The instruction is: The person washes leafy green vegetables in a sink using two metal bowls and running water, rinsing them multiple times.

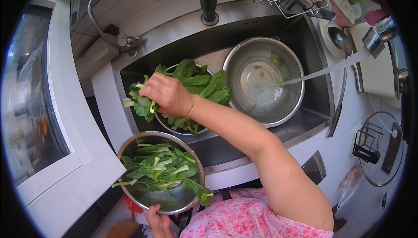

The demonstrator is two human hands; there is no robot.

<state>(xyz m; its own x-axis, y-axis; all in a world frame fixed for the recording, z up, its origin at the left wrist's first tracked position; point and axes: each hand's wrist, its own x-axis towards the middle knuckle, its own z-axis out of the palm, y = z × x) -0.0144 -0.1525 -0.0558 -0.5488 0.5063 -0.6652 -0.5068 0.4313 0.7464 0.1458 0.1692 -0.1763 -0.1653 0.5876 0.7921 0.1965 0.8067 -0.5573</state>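
Observation:
My right hand (168, 94) grips a bunch of leafy greens (141, 102) at the left end of the sink, above a metal bowl heaped with more greens (199, 83). With my left hand (156, 220) I hold the near rim of a stainless steel bowl (156, 207), thumb over the edge. Loose green leaves and pale stems (163, 169) lie in it, and one leaf hangs over its right rim. At the right of the sink, a larger metal basin (302, 91) holds water and a few leaf scraps. A stream from the faucet (375, 40) runs into it.
The steel sink (307, 117) has a soap dispenser (209, 4) and a small curved tap (130, 47) behind it. An open window frame (58, 91) reaches close to the held bowl at left. A ladle (341, 97), a cleaver blade (315, 168) and a glass lid (382, 148) are at right.

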